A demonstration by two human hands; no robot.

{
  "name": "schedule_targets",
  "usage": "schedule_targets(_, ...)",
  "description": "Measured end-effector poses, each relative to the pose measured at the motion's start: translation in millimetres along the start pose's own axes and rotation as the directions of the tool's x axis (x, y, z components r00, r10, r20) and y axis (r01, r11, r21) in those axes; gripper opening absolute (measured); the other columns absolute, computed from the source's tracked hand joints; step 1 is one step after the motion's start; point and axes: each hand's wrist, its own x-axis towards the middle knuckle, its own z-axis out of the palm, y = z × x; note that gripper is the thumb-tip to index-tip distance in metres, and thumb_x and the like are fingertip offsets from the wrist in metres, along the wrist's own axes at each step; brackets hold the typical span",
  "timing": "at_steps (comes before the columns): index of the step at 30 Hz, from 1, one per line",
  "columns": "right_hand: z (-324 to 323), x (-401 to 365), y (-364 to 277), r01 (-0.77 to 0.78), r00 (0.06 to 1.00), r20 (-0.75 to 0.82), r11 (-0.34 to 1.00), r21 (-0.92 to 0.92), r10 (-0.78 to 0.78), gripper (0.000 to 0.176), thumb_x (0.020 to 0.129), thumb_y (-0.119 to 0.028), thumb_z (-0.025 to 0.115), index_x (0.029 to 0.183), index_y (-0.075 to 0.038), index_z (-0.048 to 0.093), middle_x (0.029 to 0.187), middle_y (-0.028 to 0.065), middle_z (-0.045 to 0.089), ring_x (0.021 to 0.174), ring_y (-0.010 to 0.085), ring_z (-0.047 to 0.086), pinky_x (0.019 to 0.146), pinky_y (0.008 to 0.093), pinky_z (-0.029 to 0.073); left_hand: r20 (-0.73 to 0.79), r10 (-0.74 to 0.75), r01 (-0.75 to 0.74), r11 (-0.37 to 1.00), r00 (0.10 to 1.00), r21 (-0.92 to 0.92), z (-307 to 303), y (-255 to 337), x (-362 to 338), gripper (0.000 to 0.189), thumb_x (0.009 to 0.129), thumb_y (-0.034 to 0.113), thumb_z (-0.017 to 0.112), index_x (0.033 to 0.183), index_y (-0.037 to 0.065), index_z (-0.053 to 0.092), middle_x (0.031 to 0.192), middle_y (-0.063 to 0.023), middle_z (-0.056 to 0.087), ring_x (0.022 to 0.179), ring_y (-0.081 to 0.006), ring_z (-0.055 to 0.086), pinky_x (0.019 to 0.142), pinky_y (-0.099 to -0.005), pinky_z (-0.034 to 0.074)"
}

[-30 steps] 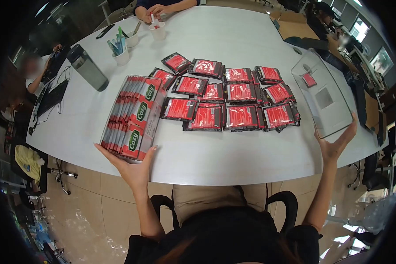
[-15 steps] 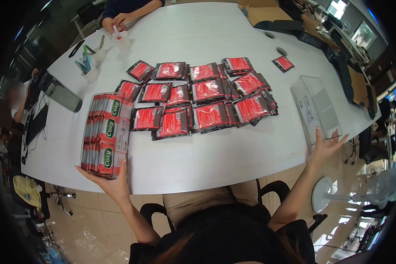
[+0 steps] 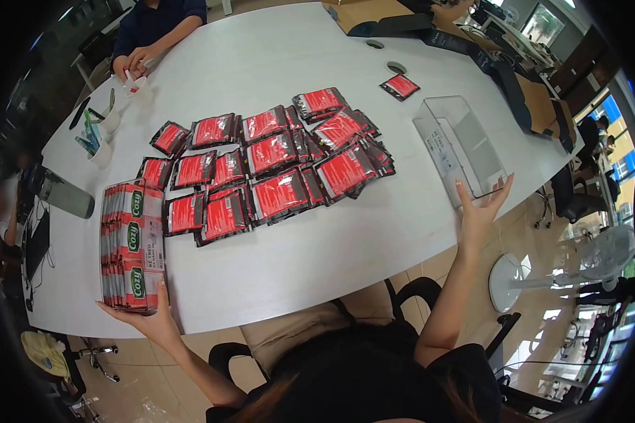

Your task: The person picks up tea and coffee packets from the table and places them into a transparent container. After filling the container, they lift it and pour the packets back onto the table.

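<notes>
A clear box packed with red Cozy packets (image 3: 135, 247) stands at the left of the white table (image 3: 275, 282). My left hand (image 3: 152, 323) is at its near end, thumb on the right side and fingers on the left, gripping it. An empty clear box (image 3: 466, 144) lies at the right. My right hand (image 3: 480, 215) touches its near end, thumb and fingers spread apart. Between the boxes are rows of red and black packets (image 3: 279, 197), in overlapping stacks. One lone packet (image 3: 400, 86) lies beyond the empty box.
A dark bottle (image 3: 67, 197) lies at the left, near cups with pens (image 3: 100, 151). Across the table a person's hands (image 3: 140, 62) are at a white cup. Opened cardboard boxes (image 3: 374, 15) line the far right edge. A fan (image 3: 508, 282) stands right of the table.
The view has turned, so the table's contents appear shifted left and tilted. Both hands remain at the same two boxes, and the packets keep their arrangement.
</notes>
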Motion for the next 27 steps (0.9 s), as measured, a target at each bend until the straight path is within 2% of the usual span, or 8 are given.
schedule_targets(6,0,0,2,0.013,1.0,-0.002,1.0,-0.013,-0.013,0.111,0.07,-0.017,0.085,0.153,-0.008,0.012,0.152,0.0259,0.018,0.143,0.0361,0.018,0.116,0.0497,0.014,0.001,-0.011,0.011,1.0,1.0,-0.008,-5,4,1,0.108,0.073,0.005,0.08,0.153,0.006,0.007,0.155,-0.0216,0.014,0.141,-0.0348,0.023,0.114,-0.0482,0.028)
schedule_targets(9,0,0,4,0.041,0.999,0.007,0.998,-0.044,-0.041,0.11,0.071,-0.017,0.084,0.153,-0.007,0.011,0.152,0.0259,0.018,0.143,0.0359,0.019,0.116,0.0486,0.015,-0.041,0.135,-0.132,0.989,0.99,0.073,-14,5,7,0.111,0.07,0.006,0.083,0.153,0.008,0.009,0.153,-0.0203,0.019,0.137,-0.0342,0.029,0.111,-0.0488,0.034)
schedule_targets(12,0,-1,-4,-0.002,1.0,-0.002,0.999,-0.049,0.002,0.11,0.072,-0.018,0.084,0.153,-0.005,0.01,0.152,0.0257,0.018,0.143,0.0356,0.019,0.116,0.0474,0.015,-0.079,0.21,-0.21,0.978,0.974,0.016,-14,22,13,0.116,0.066,0.009,0.086,0.153,0.009,0.009,0.15,-0.0186,0.024,0.133,-0.0329,0.035,0.107,-0.0504,0.039)
schedule_targets(14,-2,0,1,0.004,1.0,0.01,0.999,-0.049,-0.003,0.11,0.072,-0.019,0.084,0.152,-0.003,0.009,0.152,0.0257,0.018,0.143,0.0352,0.019,0.116,0.0473,0.015,-0.053,0.479,-0.476,0.877,0.876,0.06,-7,42,27,0.121,0.062,0.015,0.09,0.152,0.006,0.009,0.147,-0.0184,0.028,0.13,-0.032,0.039,0.098,-0.0484,0.047)
schedule_targets(17,0,-2,-3,-0.007,1.0,0.01,1.0,-0.029,0.007,0.111,0.073,-0.019,0.083,0.152,-0.002,0.008,0.152,0.0259,0.018,0.143,0.0344,0.019,0.116,0.0476,0.014,-0.016,0.617,-0.617,0.787,0.787,0.003,18,80,42,0.121,0.057,0.02,0.092,0.15,0.002,0.016,0.145,-0.0182,0.031,0.128,-0.0327,0.04,0.097,-0.0418,0.046)
schedule_targets(20,-1,-1,2,0.009,1.0,0.008,1.0,-0.021,-0.009,0.111,0.073,-0.019,0.083,0.152,-0.001,0.008,0.153,0.0261,0.017,0.144,0.0341,0.018,0.117,0.0475,0.013,0.129,0.688,-0.696,0.718,0.714,0.022,42,117,46,0.115,0.053,0.025,0.09,0.147,0.001,0.027,0.142,-0.0181,0.031,0.129,-0.0367,0.035,0.104,-0.0432,0.037)
schedule_targets(25,-1,1,1,0.024,1.0,0.013,0.998,-0.05,-0.023,0.11,0.073,-0.018,0.083,0.152,-0.003,0.008,0.154,0.0262,0.015,0.145,0.0333,0.016,0.118,0.0456,0.011,0.157,0.792,-0.777,0.61,0.59,-0.158,105,149,31,0.101,0.058,0.021,0.085,0.144,0.005,0.034,0.138,-0.0162,0.039,0.128,-0.0367,0.037,0.107,-0.0484,0.033)
schedule_targets(27,-1,-1,-1,0.021,1.0,0.01,0.999,-0.039,-0.021,0.11,0.072,-0.02,0.084,0.152,-0.002,0.009,0.153,0.0261,0.015,0.144,0.0341,0.017,0.117,0.046,0.012,0.129,0.848,-0.83,0.53,0.514,-0.171,122,152,21,0.094,0.06,0.019,0.083,0.142,0.007,0.039,0.138,-0.0132,0.042,0.128,-0.0337,0.039,0.103,-0.0447,0.033)
